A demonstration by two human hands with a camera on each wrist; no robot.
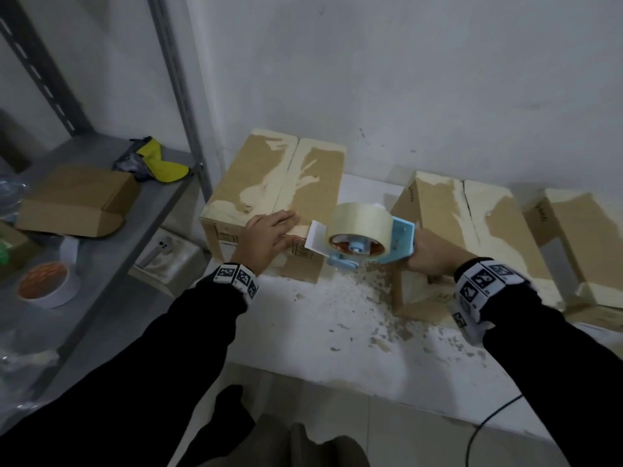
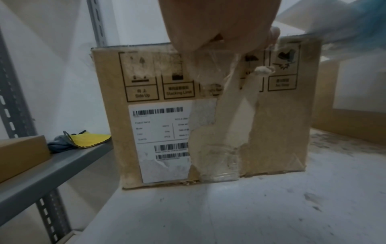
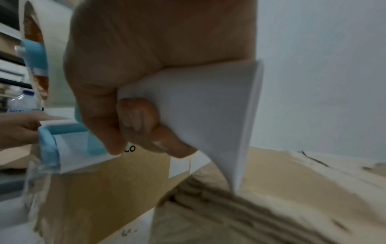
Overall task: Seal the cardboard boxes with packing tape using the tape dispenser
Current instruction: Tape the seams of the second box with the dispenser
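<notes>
At the centre of the head view, the left hand (image 1: 269,235) lies flat, fingers straight and together, on the near top edge of the left cardboard box (image 1: 269,183), pressing at the spot where the centre seam meets the front face. The right hand (image 1: 429,252) has its fingers clamped round the white handle of the blue tape dispenser (image 1: 364,239), which sits just right of the left hand with its roll of packing tape (image 1: 359,219) upright and its white front plate nearly touching the left fingertips. The left wrist view shows a clear strip running down the box's front face, so the tape end appears anchored.

This looks like the start of the seam run on this box, which stands on the white counter (image 1: 337,332) in mid-frame. Next, the dispenser should be drawn toward the upper part of the frame along the seam, kept low so the tape lies flat, while the left hand keeps the flaps down. Two more cardboard boxes (image 1: 472,230) wait at right.
</notes>
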